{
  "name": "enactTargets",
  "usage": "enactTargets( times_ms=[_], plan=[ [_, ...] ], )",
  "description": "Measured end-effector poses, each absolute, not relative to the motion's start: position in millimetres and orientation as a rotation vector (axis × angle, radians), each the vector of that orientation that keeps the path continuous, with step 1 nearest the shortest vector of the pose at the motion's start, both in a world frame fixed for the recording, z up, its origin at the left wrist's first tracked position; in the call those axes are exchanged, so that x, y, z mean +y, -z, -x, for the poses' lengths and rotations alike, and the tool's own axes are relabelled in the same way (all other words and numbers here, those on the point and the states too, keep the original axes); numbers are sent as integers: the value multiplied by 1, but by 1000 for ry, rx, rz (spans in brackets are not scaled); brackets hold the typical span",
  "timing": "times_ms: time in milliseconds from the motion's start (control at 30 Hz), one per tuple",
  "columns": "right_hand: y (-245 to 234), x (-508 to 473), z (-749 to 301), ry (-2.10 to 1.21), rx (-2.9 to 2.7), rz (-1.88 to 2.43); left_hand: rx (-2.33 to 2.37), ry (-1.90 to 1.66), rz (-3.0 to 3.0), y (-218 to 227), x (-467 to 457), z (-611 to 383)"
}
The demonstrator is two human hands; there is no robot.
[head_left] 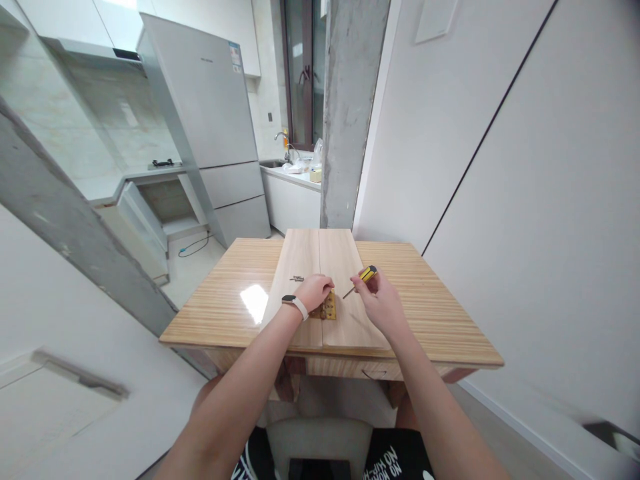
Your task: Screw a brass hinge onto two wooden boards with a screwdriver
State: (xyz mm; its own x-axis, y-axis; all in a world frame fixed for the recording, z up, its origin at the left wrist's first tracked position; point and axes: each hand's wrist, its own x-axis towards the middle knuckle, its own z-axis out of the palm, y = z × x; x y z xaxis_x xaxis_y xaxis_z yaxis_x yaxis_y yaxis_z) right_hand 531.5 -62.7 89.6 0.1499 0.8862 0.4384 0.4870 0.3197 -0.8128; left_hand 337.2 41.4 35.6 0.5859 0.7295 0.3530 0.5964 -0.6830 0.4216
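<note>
My right hand [383, 303] grips a yellow and black screwdriver [368, 273], its shaft slanting down to the left and its tip just right of the hinge. A brass hinge [330, 307] with screw holes lies across the seam of two pale wooden boards, the left board [301, 250] and the right board [340, 253]. Over the hinge's far side rests my left hand [315, 292], its fingers drawn together; whatever they pinch is too small to tell. The hand covers part of the hinge. A small pile of screws [297, 279] lies on the left board, beyond my left wrist.
The boards lie on a glossy striped wooden table [425, 300] with a drawer handle [374, 374] at its front. A grey fridge [205, 107], a sink counter [293, 190] and a concrete pillar [350, 120] stand behind it. A white wall [525, 200] is at the right.
</note>
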Motion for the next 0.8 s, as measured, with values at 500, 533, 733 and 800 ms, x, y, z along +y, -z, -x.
enactTargets(
  times_ms=[500, 533, 733, 800],
  plan=[
    [-97, -13, -518, -488, -1621, 1259, 1114, -911, -2268, -18, 38, -340],
    [-96, -12, -517, -493, -1627, 1257, 1110, -913, -2262, -18, 39, -340],
    [-95, -6, -515, -511, -1688, 1262, 1104, -889, -2264, -18, 41, -340],
    [-98, -2, -517, -519, -1736, 1274, 1112, -877, -2281, -19, 41, -339]
  ],
)
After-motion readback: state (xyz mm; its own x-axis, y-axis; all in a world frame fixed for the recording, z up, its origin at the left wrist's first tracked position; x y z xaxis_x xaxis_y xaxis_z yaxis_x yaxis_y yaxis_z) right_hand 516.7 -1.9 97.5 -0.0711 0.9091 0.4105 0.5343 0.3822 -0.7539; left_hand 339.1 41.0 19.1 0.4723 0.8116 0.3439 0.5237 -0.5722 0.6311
